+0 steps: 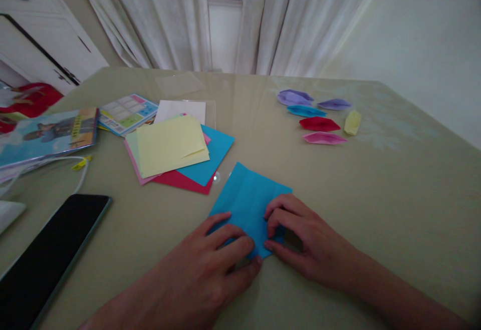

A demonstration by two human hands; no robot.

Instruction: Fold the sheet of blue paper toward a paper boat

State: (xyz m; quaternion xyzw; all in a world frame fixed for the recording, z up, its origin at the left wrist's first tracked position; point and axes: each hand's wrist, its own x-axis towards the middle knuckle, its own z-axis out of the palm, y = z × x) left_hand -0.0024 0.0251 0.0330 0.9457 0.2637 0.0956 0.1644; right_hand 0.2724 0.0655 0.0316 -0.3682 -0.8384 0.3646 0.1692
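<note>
A blue sheet of paper [248, 190] with faint crease lines lies on the table, turned at an angle. My left hand [221, 262] rests on its lower left part, with fingers bent and the thumb and index tips close together at the near edge. My right hand [300, 235] is at the sheet's right edge, its fingers curled and the thumb near the lower corner, pinching the paper's edge. Parts of the near and right edges are hidden under my fingers.
Coloured sheets, a yellow one [171, 144] on top, lie behind on the left. Several folded paper boats, one red [319, 123], stand at the back right. A black phone [56, 255], a white cable [84, 177] and a picture book [48, 137] are on the left.
</note>
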